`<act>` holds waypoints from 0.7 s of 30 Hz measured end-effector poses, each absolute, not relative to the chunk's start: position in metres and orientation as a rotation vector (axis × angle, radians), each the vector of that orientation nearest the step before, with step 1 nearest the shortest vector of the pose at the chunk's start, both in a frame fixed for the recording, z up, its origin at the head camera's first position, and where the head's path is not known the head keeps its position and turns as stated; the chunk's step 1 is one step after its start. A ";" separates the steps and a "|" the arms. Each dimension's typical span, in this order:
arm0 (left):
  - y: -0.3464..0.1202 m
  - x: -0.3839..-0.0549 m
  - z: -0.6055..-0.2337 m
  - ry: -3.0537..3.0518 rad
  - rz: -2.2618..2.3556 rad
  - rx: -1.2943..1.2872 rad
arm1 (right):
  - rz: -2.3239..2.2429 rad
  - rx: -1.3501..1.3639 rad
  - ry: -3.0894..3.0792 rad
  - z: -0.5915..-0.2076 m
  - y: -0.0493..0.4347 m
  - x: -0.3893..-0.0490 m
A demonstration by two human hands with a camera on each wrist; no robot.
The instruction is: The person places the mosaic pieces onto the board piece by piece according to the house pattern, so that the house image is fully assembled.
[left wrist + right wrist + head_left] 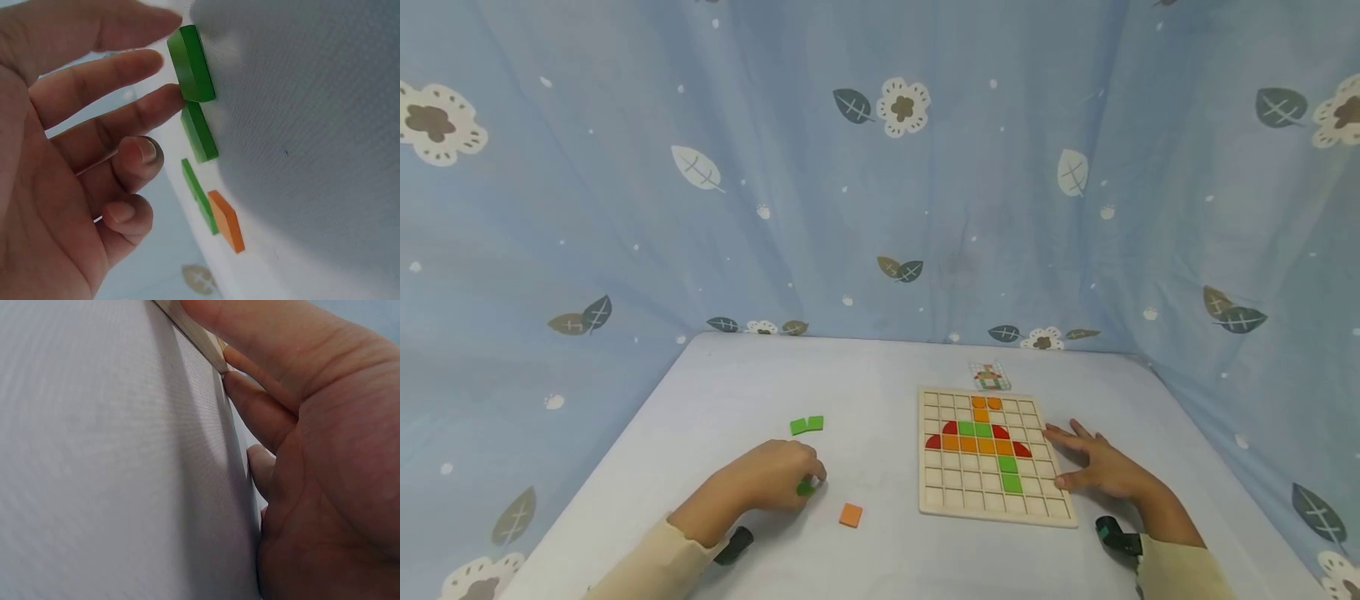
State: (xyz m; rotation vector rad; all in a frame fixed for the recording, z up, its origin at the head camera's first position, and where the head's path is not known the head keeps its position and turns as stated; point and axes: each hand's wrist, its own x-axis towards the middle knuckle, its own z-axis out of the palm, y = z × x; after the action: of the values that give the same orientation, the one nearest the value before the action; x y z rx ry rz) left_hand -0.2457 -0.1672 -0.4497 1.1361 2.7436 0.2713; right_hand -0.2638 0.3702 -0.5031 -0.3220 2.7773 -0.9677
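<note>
A green tile [192,65] lies between the thumb and middle fingertip of my left hand [777,473], which pinch it at opposite ends. Just beyond, a second green tile [201,132] rests on the table. The index finger lies along the near side, and the other two fingers are curled loosely. Along the right edge of a wooden grid board [958,498], my right hand [1101,467] is spread, its thumb and a fingertip touching the rim. Red, orange and green pieces fill some of the board's squares.
An orange tile [851,515] lies between the left hand and the board. Farther back are two more green tiles [807,425]. Behind the board sits a pattern card [989,376]. A blue printed curtain [880,208] stands around the white table [865,375].
</note>
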 end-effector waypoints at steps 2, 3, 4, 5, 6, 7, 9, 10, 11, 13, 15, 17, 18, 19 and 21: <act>-0.169 -0.245 -0.448 2.742 0.276 1.125 | -0.971 -0.322 2.775 -0.503 0.370 -0.263; -0.170 -0.244 -0.447 2.740 0.280 1.110 | -0.975 -0.315 2.772 -0.502 0.370 -0.263; -0.171 -0.243 -0.447 2.736 0.282 1.090 | -0.978 -0.313 2.770 -0.502 0.370 -0.262; -0.172 -0.243 -0.446 2.732 0.287 1.070 | -0.981 -0.313 2.768 -0.501 0.370 -0.262; -0.173 -0.243 -0.446 2.728 0.289 1.048 | -0.986 -0.315 2.766 -0.500 0.369 -0.261; -0.174 -0.242 -0.445 2.722 0.294 1.026 | -0.993 -0.315 2.763 -0.499 0.369 -0.261; -0.176 -0.241 -0.446 2.717 0.295 1.000 | -0.998 -0.315 2.760 -0.499 0.368 -0.260; -0.177 -0.241 -0.447 2.716 0.292 0.997 | -1.000 -0.322 2.760 -0.498 0.369 -0.260; -0.177 -0.241 -0.448 2.720 0.289 1.001 | -1.003 -0.321 2.761 -0.499 0.369 -0.260; -0.177 -0.241 -0.448 2.719 0.281 1.011 | -1.007 -0.314 2.761 -0.500 0.369 -0.261; -0.176 -0.241 -0.448 2.725 0.271 1.027 | -1.005 -0.318 2.764 -0.501 0.370 -0.262; -0.175 -0.241 -0.448 2.729 0.262 1.049 | -1.003 -0.313 2.764 -0.502 0.370 -0.262; -0.175 -0.241 -0.449 2.727 0.262 1.055 | -0.999 -0.313 2.765 -0.501 0.370 -0.262; -0.175 -0.241 -0.449 2.727 0.263 1.063 | -0.996 -0.313 2.763 -0.501 0.370 -0.262; -0.174 -0.241 -0.450 2.726 0.261 1.081 | -0.992 -0.305 2.761 -0.501 0.370 -0.262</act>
State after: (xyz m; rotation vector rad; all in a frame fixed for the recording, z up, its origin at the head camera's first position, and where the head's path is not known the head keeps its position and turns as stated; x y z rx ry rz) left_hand -0.2411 -0.1740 -0.4499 1.0805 2.7262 0.2609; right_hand -0.2620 0.3695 -0.5008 -0.3052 2.7605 -0.9924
